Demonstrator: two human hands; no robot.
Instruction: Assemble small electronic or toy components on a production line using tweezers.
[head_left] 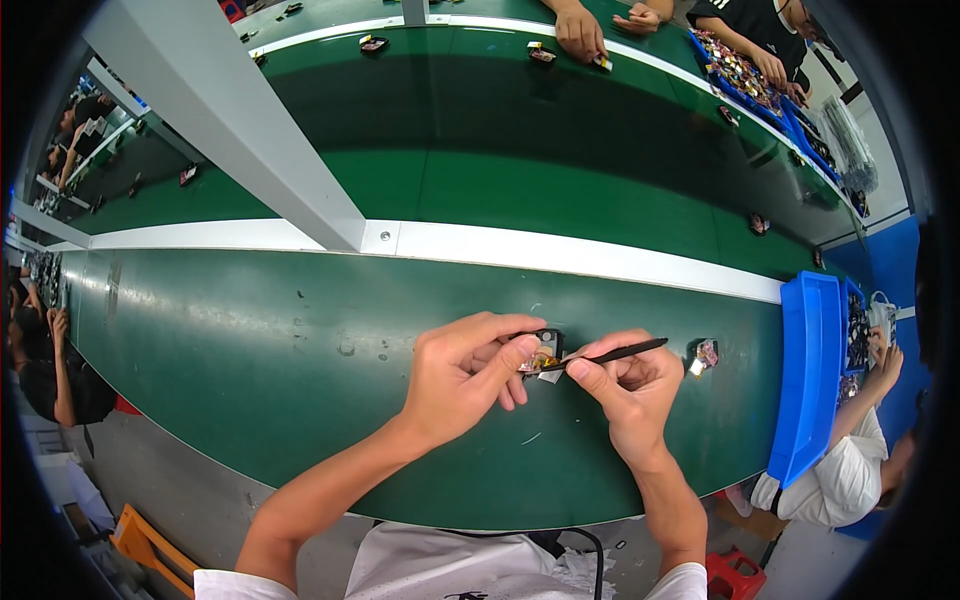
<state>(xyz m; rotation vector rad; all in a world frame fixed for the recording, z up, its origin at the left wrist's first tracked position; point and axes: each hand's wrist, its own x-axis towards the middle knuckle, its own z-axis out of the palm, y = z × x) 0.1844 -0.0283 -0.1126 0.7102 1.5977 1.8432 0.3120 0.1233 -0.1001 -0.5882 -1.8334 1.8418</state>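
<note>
Case (552, 338), black, clasped by my left hand (462, 368); right hand (640, 395) pinches black stick (632, 349); far beyond right fingers (592, 378), blue tray (747, 101) holds heaped small parts (738, 68).

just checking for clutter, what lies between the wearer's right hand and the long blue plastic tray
In the head view, a small black and pink assembly lies on the green bench between the right hand and the tray.

Bare forearms (345, 475) angled inward, left hand (468, 365) curled, thumb pressing down, right hand (635, 385) in a pen-like pinch
</note>
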